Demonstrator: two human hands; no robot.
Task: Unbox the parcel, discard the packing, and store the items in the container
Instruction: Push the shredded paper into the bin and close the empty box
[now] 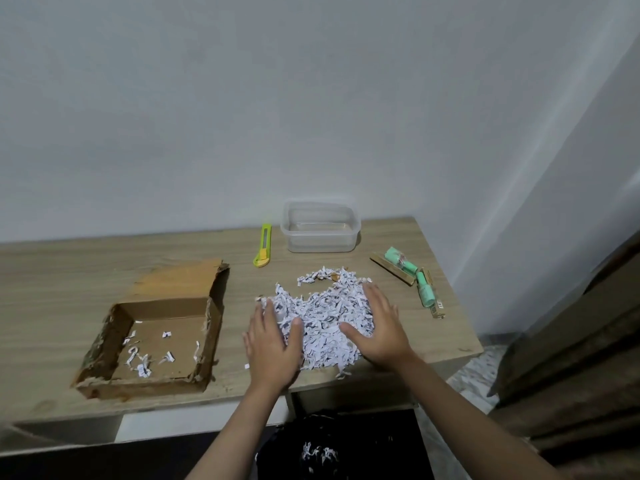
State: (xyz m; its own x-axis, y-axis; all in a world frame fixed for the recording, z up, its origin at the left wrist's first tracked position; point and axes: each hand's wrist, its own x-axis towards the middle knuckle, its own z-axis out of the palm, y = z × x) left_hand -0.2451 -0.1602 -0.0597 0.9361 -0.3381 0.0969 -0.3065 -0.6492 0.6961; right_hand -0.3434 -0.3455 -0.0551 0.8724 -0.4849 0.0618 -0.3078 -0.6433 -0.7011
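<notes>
Shredded paper [322,327] lies heaped at the tabletop's [69,271] front edge, with the left hand [273,344] and right hand [377,327] flat and spread on either flank, gripping nothing. Best to cup both inward, gather the strays, and sweep toward the black bag [329,448] below, clear of the green items [415,278].
</notes>
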